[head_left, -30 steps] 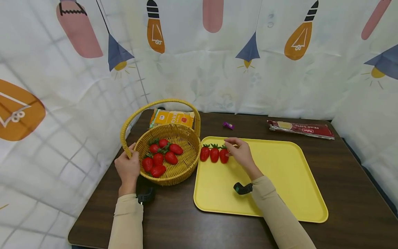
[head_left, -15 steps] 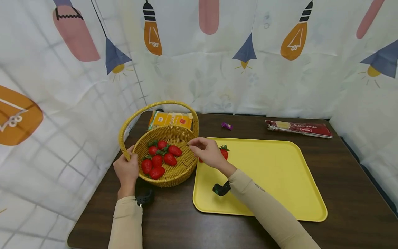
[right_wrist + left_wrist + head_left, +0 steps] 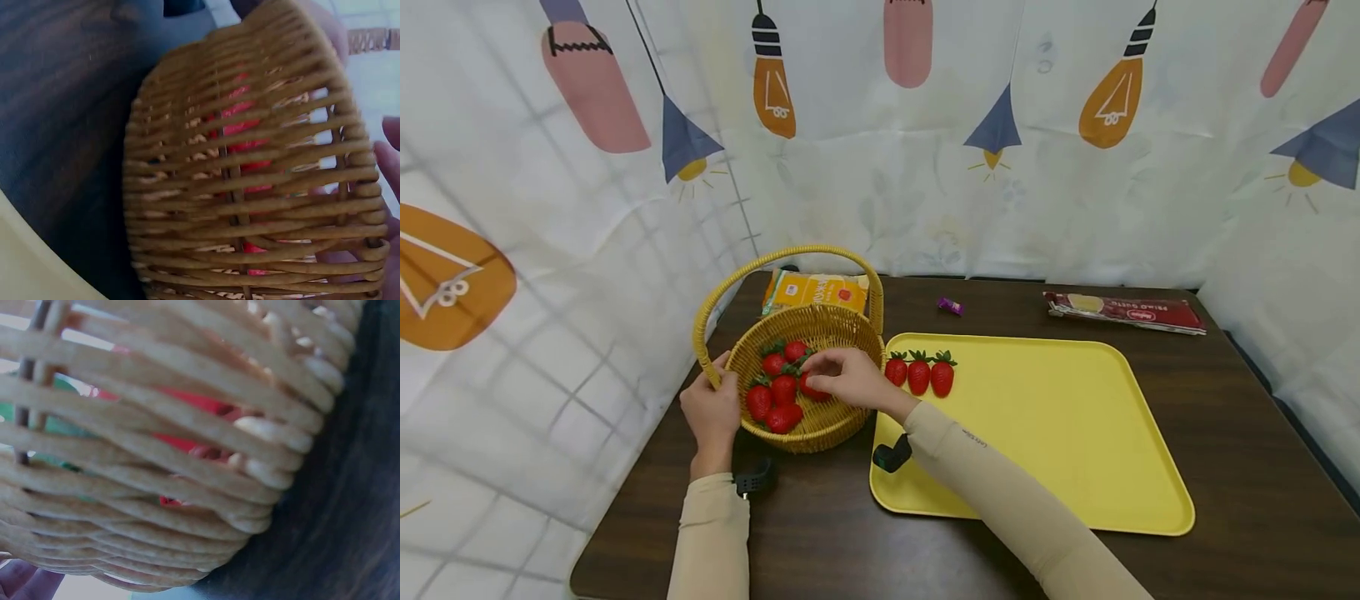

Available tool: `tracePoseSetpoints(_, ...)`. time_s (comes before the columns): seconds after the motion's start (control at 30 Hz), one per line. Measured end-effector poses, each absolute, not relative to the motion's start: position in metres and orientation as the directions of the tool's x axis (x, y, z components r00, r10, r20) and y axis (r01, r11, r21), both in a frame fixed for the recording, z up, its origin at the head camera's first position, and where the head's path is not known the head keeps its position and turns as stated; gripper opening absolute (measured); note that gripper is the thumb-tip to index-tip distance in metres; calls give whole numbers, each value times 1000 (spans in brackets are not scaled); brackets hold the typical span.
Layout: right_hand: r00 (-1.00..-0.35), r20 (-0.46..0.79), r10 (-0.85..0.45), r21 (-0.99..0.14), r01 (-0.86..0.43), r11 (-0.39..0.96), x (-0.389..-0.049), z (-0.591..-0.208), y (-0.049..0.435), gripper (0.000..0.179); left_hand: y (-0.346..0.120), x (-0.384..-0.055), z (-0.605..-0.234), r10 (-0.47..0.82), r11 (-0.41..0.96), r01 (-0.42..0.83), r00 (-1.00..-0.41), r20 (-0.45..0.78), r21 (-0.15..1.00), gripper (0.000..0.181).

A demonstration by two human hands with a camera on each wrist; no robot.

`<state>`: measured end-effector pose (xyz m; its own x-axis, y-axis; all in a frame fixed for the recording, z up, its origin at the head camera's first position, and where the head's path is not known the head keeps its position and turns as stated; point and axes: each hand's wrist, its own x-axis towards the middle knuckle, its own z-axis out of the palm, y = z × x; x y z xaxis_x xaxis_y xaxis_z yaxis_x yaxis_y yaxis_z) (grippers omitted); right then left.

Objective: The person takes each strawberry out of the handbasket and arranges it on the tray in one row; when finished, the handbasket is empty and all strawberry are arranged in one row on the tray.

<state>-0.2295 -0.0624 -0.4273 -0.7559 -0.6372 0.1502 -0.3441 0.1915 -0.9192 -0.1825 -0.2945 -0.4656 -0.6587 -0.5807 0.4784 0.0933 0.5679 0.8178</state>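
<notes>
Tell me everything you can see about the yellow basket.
The basket is round and golden yellow, woven from what looks like wicker, with gaps between its strands and one tall arched handle. It stands on the dark table, left of the yellow tray, opening up, perhaps tipped a little. Red strawberries lie inside. The left hand grips the handle low on its left side; the right hand is inside, at the strawberries.
</notes>
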Motion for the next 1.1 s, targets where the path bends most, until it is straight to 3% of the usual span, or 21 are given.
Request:
tracePoseSetpoints(0.37, -526, -2, -851, -896, -377, 235, -245, -429, -81, 33, -291, -184, -463, -594, 562, 81, -653, 470, 823, 27)
tracePoseSetpoints(0.7, -370, -132, -920, -892, -361, 273, -254, -434, -87, 39, -293, -187, -465, -594, 563, 94, -644, 481, 821, 26)
tracePoseSetpoints(0.87, -323, -168, -931, -873, -390, 292, -253, -436, -89, 45, -294, -185, -467, -589, 568, 100, -644, 488, 817, 26)
tracePoseSetpoints(1.1, -307, -183, -934, -882, -368, 294, -249, -434, -89, 41, -293, -183, -466, -577, 566, 115, -652, 491, 817, 26)
